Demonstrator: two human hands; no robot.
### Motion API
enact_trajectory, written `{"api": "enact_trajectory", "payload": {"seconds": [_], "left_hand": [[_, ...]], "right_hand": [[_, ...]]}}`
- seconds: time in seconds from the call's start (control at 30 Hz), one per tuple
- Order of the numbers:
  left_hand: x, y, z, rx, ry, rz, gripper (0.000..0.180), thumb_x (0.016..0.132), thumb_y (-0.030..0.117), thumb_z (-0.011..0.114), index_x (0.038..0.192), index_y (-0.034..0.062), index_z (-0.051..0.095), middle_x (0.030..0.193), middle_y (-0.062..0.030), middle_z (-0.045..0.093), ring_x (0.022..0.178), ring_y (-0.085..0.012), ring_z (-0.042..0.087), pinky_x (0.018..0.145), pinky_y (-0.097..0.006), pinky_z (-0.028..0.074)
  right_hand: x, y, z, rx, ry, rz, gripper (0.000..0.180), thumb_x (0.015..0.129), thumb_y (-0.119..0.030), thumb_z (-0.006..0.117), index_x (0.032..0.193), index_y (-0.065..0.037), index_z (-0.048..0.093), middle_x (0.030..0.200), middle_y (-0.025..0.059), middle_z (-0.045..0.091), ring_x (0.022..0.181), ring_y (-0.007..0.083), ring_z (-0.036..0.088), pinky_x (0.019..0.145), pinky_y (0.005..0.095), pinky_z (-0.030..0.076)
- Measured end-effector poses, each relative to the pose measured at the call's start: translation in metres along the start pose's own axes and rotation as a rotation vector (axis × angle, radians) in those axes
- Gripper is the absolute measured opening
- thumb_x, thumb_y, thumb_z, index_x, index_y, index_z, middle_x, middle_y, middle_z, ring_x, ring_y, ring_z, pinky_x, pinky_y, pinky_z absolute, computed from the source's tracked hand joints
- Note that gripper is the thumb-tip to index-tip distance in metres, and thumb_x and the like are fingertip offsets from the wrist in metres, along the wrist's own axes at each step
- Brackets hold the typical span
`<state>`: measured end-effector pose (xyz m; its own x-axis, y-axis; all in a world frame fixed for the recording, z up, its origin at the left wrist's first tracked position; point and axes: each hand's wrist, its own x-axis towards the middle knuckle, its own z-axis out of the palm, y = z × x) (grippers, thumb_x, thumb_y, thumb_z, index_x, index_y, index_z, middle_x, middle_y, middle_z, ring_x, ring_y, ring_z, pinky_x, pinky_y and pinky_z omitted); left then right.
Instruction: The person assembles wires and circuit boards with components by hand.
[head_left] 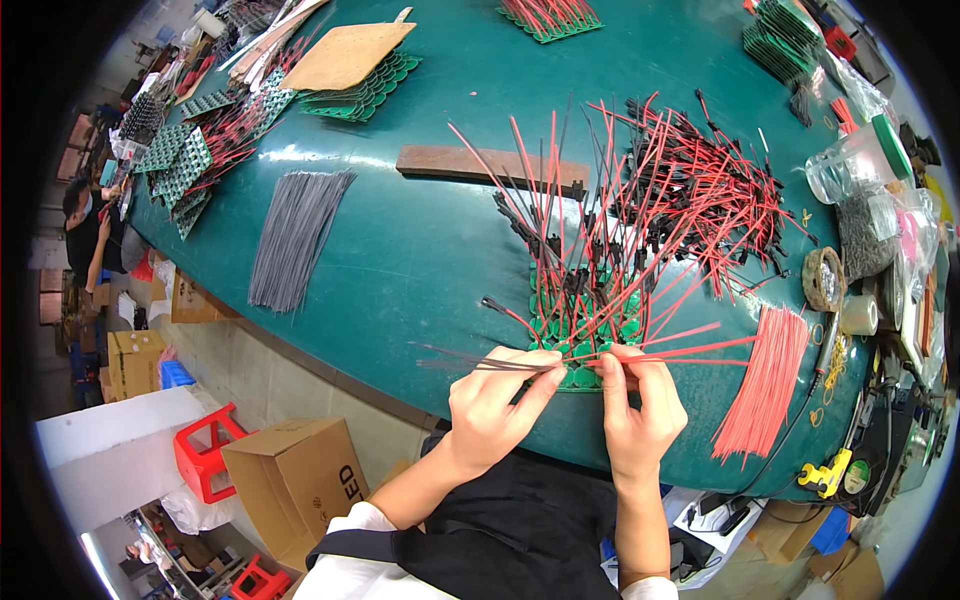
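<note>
Pinched: dk wires point(465, 363) w/ L hand point(490, 408), red wires point(702, 350) w/ R hand point(643, 418).

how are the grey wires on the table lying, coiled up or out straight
Out straight: the grey wires lie side by side in a long band on the green table, with no coils showing.

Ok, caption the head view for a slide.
Left hand pinches thin grey wires, right hand thin red wires, over a green circuit panel on a glossy green table.
</note>
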<state>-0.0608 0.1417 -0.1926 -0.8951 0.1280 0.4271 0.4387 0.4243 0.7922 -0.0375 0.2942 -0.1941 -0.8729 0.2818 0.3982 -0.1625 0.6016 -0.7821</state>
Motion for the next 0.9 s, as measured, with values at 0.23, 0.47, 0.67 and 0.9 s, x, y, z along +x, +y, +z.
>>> {"api": "enact_trajectory", "payload": {"seconds": [0.23,0.47,0.67,0.9], "left_hand": [[-0.002,0.002,-0.003,-0.021,-0.02,-0.027,0.017,0.077,-0.005,0.076,0.093,-0.001,0.072,0.088,-0.0109,0.073,0.078,-0.0192,0.07,0.068,-0.029,0.057],[0.0,0.003,-0.008,-0.086,-0.014,-0.057,0.016,0.078,-0.007,0.074,0.093,-0.0026,0.072,0.086,-0.011,0.073,0.078,-0.0194,0.07,0.069,-0.029,0.057],[-0.002,0.002,-0.007,-0.08,-0.029,-0.027,0.016,0.077,-0.003,0.078,0.091,-0.0024,0.071,0.089,-0.0114,0.072,0.075,-0.0201,0.07,0.065,-0.028,0.056],[0.002,0.005,-0.006,-0.031,-0.015,0.001,0.017,0.077,-0.006,0.076,0.093,-0.0035,0.071,0.085,-0.0113,0.072,0.076,-0.0199,0.068,0.066,-0.029,0.055]], "right_hand": [[0.0,-0.004,-0.007,0.011,0.018,0.043,0.011,0.082,0.005,0.072,0.091,0.005,0.065,0.087,0.0135,0.069,0.071,0.0205,0.07,0.059,0.0285,0.057],[-0.004,0.008,-0.06,0.482,-0.008,0.773,0.014,0.096,-0.005,0.06,0.103,0.007,0.063,0.081,0.0121,0.068,0.071,0.0166,0.069,0.058,0.0232,0.056],[0.018,0.025,-0.048,0.651,-0.102,0.865,0.023,0.095,-0.01,0.061,0.11,0.007,0.063,0.08,0.0113,0.067,0.066,0.0171,0.068,0.057,0.0256,0.058],[0.012,0.007,-0.054,0.7,0.162,0.522,0.013,0.097,-0.007,0.056,0.096,0.006,0.058,0.082,0.0151,0.065,0.06,0.0189,0.066,0.051,0.027,0.055]]}}
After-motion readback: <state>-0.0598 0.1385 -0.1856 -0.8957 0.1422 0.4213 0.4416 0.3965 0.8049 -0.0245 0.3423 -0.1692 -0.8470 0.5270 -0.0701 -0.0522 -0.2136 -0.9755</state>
